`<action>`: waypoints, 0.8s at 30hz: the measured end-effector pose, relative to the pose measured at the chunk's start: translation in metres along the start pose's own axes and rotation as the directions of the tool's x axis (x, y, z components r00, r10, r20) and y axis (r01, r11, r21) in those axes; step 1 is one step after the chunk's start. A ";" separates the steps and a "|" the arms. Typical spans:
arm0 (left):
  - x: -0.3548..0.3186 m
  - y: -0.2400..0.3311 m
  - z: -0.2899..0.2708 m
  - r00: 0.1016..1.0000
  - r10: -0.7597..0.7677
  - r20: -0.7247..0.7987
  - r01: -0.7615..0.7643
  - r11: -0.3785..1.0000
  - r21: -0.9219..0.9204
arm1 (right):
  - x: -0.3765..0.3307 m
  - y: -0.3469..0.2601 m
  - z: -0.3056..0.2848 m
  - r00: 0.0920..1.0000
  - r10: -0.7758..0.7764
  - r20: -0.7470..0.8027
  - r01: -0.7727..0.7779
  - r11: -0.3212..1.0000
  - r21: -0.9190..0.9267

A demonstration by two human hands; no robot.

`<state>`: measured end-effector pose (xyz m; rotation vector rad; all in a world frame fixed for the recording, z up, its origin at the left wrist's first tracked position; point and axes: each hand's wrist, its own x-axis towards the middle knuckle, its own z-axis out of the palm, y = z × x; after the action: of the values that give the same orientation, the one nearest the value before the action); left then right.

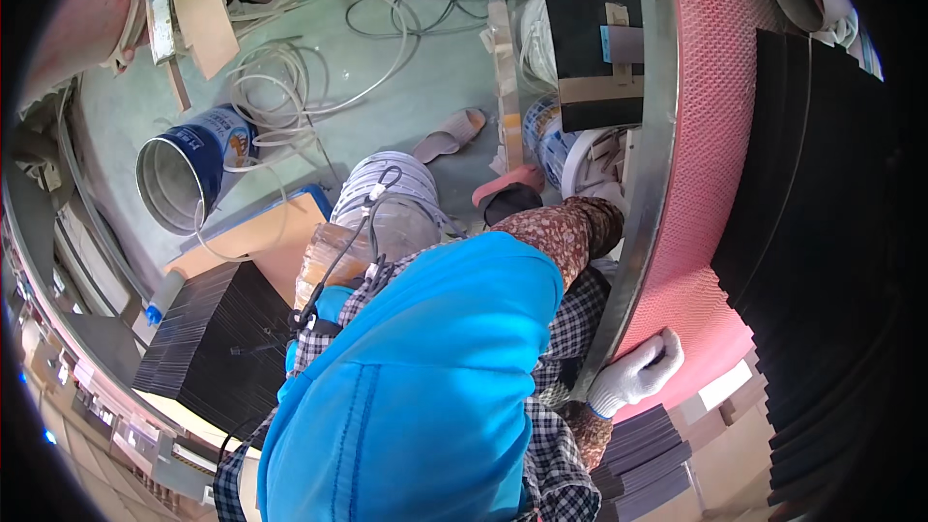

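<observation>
My right hand [636, 374], in a white knitted glove, rests at the near end of a pink textured mat [710, 68] on a metal-edged table. Its fingers are curled in, and whether anything is inside them is hidden. Beyond it on the mat lie tall stacks of black sheets [822, 184], with stepped edges. Below the hand a patterned brown sleeve [588, 433] shows, and next to it sits a pile of dark grey sheets [648, 459]. My left hand is nowhere in the picture. Bright blue cloth [425, 377] over my body fills the lower middle.
A black panel [585, 29] with tan strips stands left of the metal table edge [646, 203]. On the floor are a blue bucket [198, 164] on its side, coiled pale hose [275, 87] and a slipper [449, 135]. Black sheets [227, 338] are stacked at left.
</observation>
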<state>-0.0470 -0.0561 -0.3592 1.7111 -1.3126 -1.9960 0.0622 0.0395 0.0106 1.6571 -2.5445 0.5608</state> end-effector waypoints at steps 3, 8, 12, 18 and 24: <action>0.006 -0.019 0.000 0.976 0.163 0.144 -0.197 0.945 0.262 | 0.002 0.001 -0.004 1.000 -0.004 -0.016 0.004 1.000 -0.007; 0.024 -0.074 -0.007 0.888 0.261 0.378 -0.444 0.696 0.565 | 0.003 0.001 0.001 1.000 -0.012 -0.019 0.013 1.000 0.022; 0.033 -0.092 -0.015 0.845 0.273 0.460 -0.525 0.589 0.614 | 0.003 -0.002 0.004 0.999 -0.016 -0.030 0.018 0.999 0.043; 0.039 -0.036 -0.056 0.907 0.302 0.292 -0.411 0.779 0.473 | 0.007 -0.016 -0.009 0.990 -0.121 -0.072 0.123 0.992 0.030; 0.000 -0.038 -0.111 0.920 0.178 0.348 -0.297 0.897 0.327 | 0.013 -0.016 -0.008 0.980 -0.188 -0.062 0.192 0.979 0.067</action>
<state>0.0639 -0.0877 -0.3794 1.3037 -2.0198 -2.0193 0.0698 0.0245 0.0251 1.8558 -2.3196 0.6796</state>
